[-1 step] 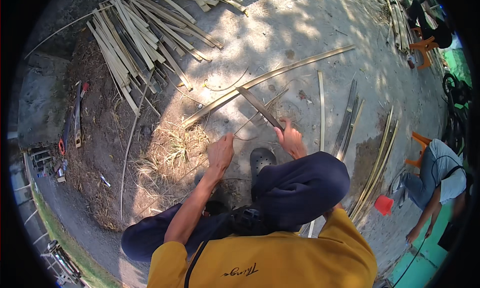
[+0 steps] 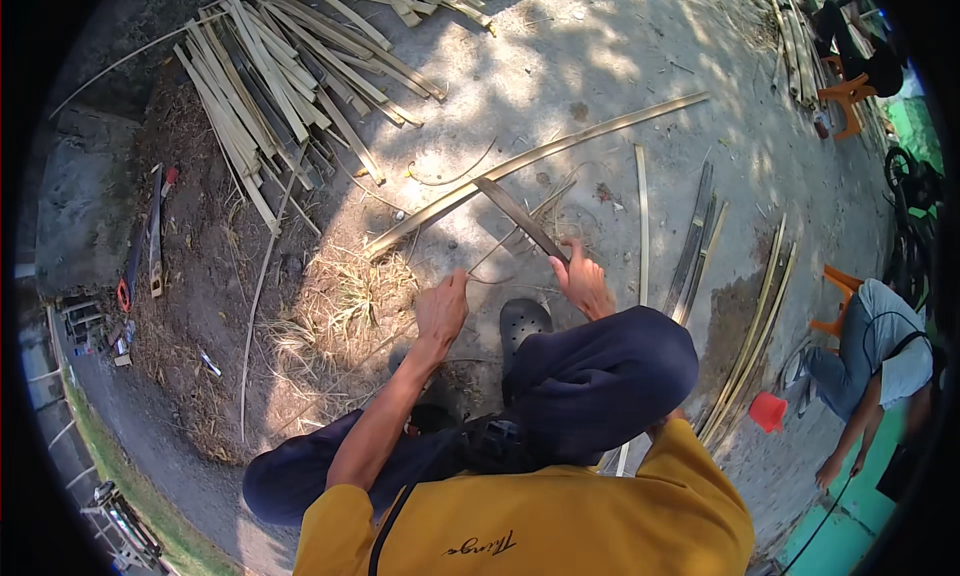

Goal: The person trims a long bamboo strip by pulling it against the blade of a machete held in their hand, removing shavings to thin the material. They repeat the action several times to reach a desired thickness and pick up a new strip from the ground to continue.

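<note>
My right hand point(image 2: 586, 285) is closed round the near end of a long dark-bladed knife point(image 2: 518, 219). Its blade slants up and left, its far tip close to a long split bamboo piece point(image 2: 540, 158) on the ground; whether they touch I cannot tell. My left hand point(image 2: 441, 308) is pinched shut on a thin bamboo strip point(image 2: 490, 253), which runs up and right towards the blade. Where strip and blade meet, the detail is too fine to make out. Thin curled shavings point(image 2: 552, 201) lie beyond the blade.
A big heap of bamboo slats point(image 2: 290, 66) lies at the far left. More slats point(image 2: 643, 221) lie to my right, some dark. Dry shavings point(image 2: 350, 296) cover the ground at left, near a handsaw point(image 2: 156, 236). A person point(image 2: 875, 341) sits at the right, near a red container point(image 2: 768, 411).
</note>
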